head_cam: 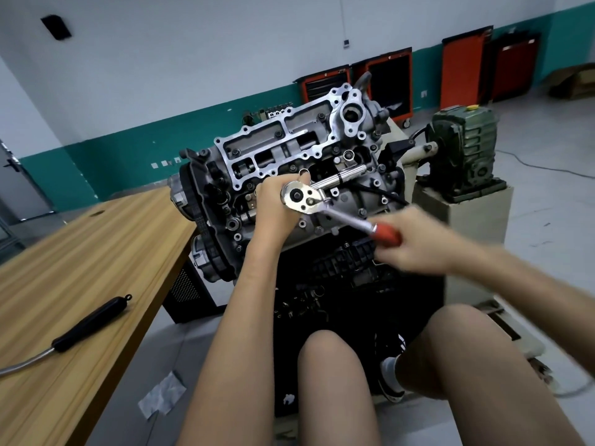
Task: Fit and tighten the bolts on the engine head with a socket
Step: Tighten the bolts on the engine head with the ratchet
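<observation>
The engine head (pixel 289 146) sits tilted on its stand in front of your knees, its silver cam frame facing you and dark bolts (pixel 236 152) seated in several of its holes. Your ratchet wrench (pixel 301 196) stands over the near edge of the head, round chrome head uppermost. Your left hand (pixel 277 207) is curled close against that chrome head from the left, thumb raised beside it. The fingers wrap underneath, probably round the socket, which is hidden. Your right hand (pixel 415 243) is closed round the red grip (pixel 388 235) at the wrench's other end and is blurred. A chrome bar (pixel 347 173) lies across the head just beyond the ratchet.

To your left, on the wooden worktop (pixel 96 252), a black-handled tool (pixel 90 323) with a bent steel shank lies near the front edge. A green gearbox (pixel 463 149) stands on a pedestal to the right. Red tool cabinets (pixel 325 86) line the far wall. A crumpled scrap of paper (pixel 162 394) lies on the floor.
</observation>
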